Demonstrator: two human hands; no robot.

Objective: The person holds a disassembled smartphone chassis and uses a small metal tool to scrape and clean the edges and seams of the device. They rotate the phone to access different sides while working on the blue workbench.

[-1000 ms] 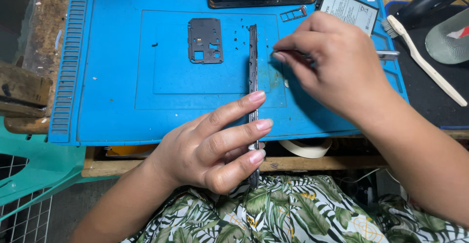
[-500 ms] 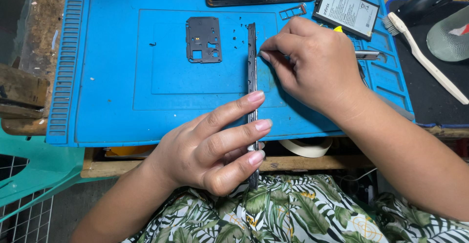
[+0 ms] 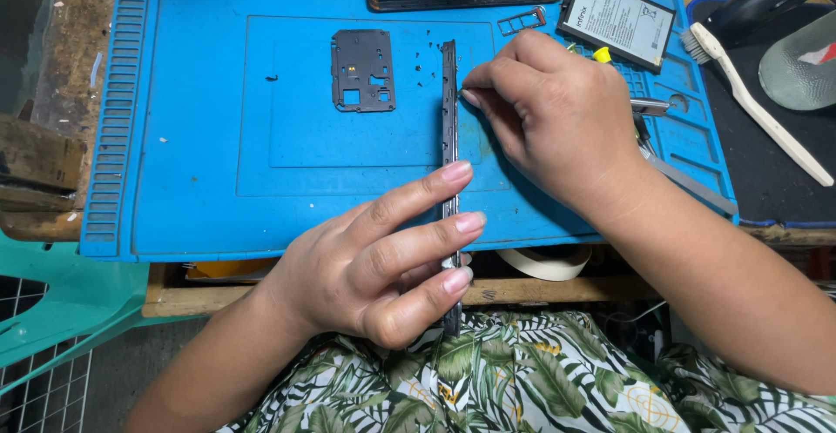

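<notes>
— What's the left hand (image 3: 370,268) doing?
— It grips a phone frame (image 3: 449,120) stood on edge, fingers pressed along its lower half; the frame runs from the blue mat (image 3: 200,154) down past the counter edge toward the lap.
— And the right hand (image 3: 557,111)?
— Fingertips pinched together against the frame's upper part (whatever they pinch is too small to see).
— Anything else nearby?
— A dark cover plate (image 3: 362,71) lies left of the frame, a battery (image 3: 616,20) at the mat's top right, a white brush (image 3: 758,107) beyond.

Bare forearms without sleeves or jewellery; a green-and-white leaf-print garment (image 3: 540,381) covers the lap.
</notes>
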